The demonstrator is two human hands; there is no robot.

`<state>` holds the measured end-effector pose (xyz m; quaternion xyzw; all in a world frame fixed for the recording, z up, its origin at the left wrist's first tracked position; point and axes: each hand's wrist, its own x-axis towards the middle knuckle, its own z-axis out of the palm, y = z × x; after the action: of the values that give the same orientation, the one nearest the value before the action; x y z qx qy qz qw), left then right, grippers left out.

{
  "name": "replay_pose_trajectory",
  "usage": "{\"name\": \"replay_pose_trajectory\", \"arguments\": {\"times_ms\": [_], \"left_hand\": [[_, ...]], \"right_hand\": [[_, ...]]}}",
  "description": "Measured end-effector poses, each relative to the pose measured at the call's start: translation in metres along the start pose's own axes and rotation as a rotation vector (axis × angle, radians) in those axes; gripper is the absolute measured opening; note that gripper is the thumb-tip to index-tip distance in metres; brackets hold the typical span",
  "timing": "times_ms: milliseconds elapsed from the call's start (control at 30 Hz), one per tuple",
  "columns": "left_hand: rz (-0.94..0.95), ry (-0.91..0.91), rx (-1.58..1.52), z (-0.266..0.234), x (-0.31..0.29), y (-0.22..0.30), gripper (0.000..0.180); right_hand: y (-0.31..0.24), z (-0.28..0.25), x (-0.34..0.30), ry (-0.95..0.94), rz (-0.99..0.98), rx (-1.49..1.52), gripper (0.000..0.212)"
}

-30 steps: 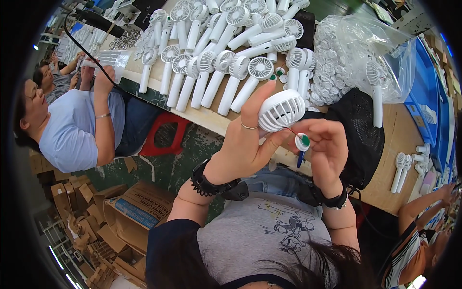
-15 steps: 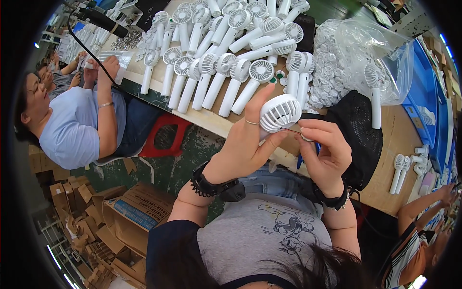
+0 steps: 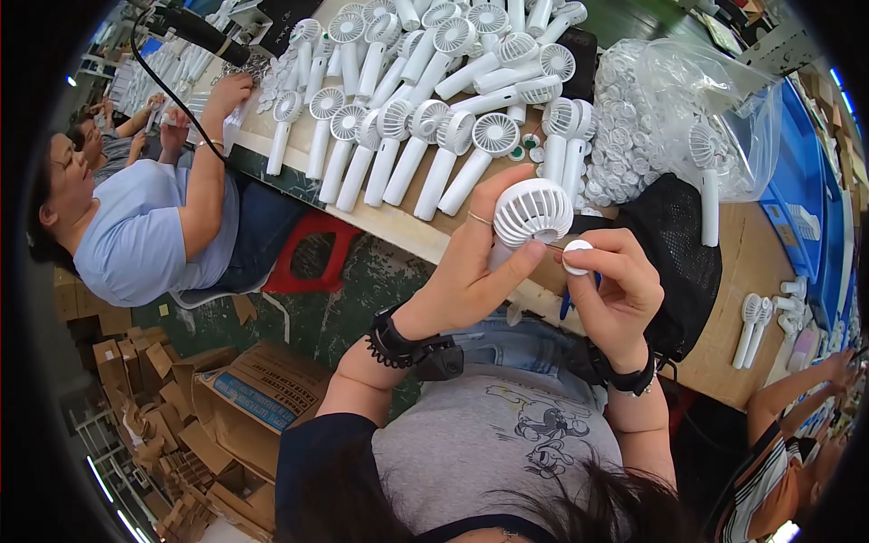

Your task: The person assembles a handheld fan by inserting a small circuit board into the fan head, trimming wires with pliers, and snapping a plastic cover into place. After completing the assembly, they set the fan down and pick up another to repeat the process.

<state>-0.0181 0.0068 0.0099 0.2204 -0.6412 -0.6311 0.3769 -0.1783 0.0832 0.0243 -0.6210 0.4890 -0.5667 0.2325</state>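
My left hand [image 3: 466, 281] is wrapped round a white handheld fan [image 3: 534, 214], its slatted round head tilted up and its handle mostly hidden by my fingers. Between thumb and fingers, my right hand [image 3: 620, 290] pinches a small round white cap [image 3: 577, 257], just right of the fan head and apart from it. Beyond my hands, several white handheld fans [image 3: 496, 134] lie in rows and a heap on the table. Many small white discs [image 3: 615, 136] are piled to the right of them.
A clear plastic bag [image 3: 697, 100] lies over part of the discs. A black mesh bag [image 3: 670, 253] rests on the table [image 3: 733, 271] by my right hand, near a blue tray [image 3: 828, 208]. At left sits a co-worker [image 3: 145, 226]; a red stool [image 3: 312, 253] and cardboard boxes [image 3: 262, 389] stand below.
The fan head has turned and shifted slightly right. The cap in my right hand now shows its flat face, lifted a little. The co-worker's arm has reached forward across the table.
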Motion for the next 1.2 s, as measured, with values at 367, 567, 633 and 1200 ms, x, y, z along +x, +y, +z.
{"name": "replay_pose_trajectory", "arguments": {"times_ms": [367, 567, 633, 1200], "left_hand": [[-0.081, 0.031, -0.203, 0.004, 0.003, -0.001, 0.056], [-0.097, 0.04, -0.327, 0.007, 0.004, -0.006, 0.056], [-0.089, 0.056, -0.401, 0.007, 0.006, -0.009, 0.057], [-0.195, 0.109, -0.631, 0.008, 0.011, -0.013, 0.057]], "right_hand": [[-0.004, -0.003, 0.002, -0.04, -0.024, -0.01, 0.021], [-0.004, 0.003, -0.001, 0.02, -0.033, -0.037, 0.027], [-0.006, 0.005, -0.002, 0.029, -0.009, -0.032, 0.029], [-0.006, 0.011, 0.003, -0.012, -0.196, -0.217, 0.026]]}}
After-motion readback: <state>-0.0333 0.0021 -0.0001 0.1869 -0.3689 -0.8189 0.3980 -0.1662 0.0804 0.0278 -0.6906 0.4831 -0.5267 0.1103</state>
